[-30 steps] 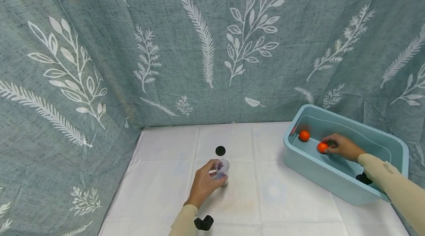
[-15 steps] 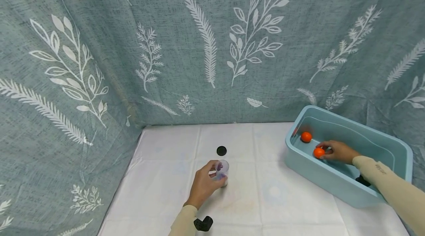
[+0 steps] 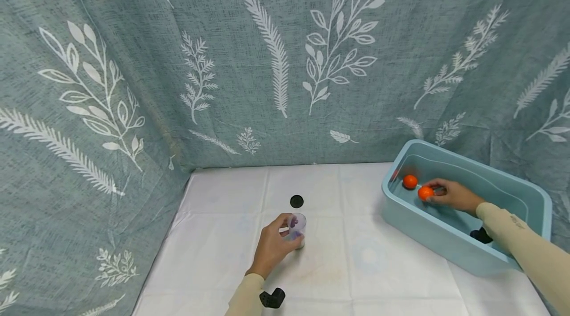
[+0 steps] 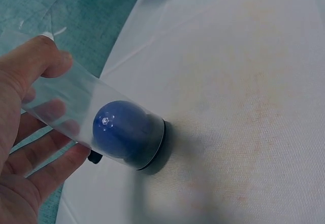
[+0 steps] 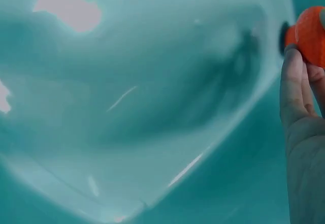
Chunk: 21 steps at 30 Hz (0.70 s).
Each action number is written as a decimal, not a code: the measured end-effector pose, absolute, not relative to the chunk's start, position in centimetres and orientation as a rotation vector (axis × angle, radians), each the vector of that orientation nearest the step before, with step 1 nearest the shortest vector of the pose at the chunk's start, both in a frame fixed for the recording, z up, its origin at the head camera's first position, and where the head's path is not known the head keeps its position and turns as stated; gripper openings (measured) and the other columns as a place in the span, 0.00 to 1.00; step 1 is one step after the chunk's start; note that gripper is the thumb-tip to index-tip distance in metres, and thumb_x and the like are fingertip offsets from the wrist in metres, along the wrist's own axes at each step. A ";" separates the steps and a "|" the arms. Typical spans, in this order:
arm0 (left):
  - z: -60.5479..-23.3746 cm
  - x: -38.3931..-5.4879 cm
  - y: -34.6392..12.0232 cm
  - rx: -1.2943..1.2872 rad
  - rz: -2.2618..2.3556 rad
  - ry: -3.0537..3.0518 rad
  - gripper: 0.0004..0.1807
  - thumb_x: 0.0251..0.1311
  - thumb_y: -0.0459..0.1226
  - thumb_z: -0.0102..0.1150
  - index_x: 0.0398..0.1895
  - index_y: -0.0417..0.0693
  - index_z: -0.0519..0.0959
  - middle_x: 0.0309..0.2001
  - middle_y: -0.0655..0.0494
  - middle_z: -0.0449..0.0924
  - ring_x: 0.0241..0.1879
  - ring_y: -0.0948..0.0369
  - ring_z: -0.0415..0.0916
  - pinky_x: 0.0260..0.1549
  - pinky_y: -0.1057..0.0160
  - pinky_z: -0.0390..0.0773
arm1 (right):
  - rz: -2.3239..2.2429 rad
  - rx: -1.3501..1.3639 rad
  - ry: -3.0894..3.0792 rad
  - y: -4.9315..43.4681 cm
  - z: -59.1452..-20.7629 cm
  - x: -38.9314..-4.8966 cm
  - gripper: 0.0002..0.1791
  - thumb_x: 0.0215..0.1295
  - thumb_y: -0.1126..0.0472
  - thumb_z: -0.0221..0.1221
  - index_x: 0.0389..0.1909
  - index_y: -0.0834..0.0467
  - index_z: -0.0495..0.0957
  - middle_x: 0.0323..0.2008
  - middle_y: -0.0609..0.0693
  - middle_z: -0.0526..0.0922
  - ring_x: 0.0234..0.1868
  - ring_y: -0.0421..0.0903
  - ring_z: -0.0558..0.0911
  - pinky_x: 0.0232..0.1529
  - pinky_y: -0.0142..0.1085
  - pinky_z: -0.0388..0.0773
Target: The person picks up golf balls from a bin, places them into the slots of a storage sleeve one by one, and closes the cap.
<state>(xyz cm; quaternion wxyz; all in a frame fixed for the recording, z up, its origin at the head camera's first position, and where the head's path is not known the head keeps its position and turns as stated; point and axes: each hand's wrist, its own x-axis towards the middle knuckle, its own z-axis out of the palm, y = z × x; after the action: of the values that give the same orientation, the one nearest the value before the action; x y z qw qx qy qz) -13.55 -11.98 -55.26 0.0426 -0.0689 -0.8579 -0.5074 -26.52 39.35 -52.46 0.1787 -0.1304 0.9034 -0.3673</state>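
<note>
My left hand [image 3: 274,245] grips a clear cylinder [image 3: 297,227] standing on the white cloth, with fingers and thumb around its upper part. A blue ball [image 4: 122,130] sits at the bottom of the cylinder in the left wrist view. Inside the blue bin on the right, my right hand [image 3: 454,196] pinches an orange ball [image 3: 425,193] between thumb and fingers. Another orange ball [image 3: 410,181] lies in the bin's left end, just beyond the held one. In the right wrist view the held ball [image 5: 311,38] is partly cut off by the frame edge.
A black disc [image 3: 296,201] lies on the white cloth [image 3: 231,237] behind the cylinder. The light blue bin [image 3: 427,231] stands at the right, its walls rising around my right hand. A patterned grey-green curtain [image 3: 267,73] hangs behind and to the left of the table.
My right hand has shifted left inside the bin along with the orange ball, and over the last half second slightly upward in view. The left hand and cylinder stay put.
</note>
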 end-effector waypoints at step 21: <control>-54.6 -13.4 -12.0 -0.214 -1.540 -2.602 0.24 0.52 0.37 0.77 0.53 0.52 0.79 0.48 0.53 0.83 0.51 0.55 0.82 0.48 0.66 0.83 | -1.265 -0.282 2.617 37.6 -48.3 -25.7 0.35 0.73 0.46 0.59 0.70 0.64 0.66 0.65 0.66 0.71 0.61 0.63 0.75 0.53 0.39 0.82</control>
<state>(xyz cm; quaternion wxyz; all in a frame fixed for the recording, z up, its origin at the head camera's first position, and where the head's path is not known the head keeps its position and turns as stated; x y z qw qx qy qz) -13.42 -12.01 -54.63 0.0551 -0.0704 -0.8571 -0.5073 -25.74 37.62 -48.34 0.1105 -0.0959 0.8906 -0.4307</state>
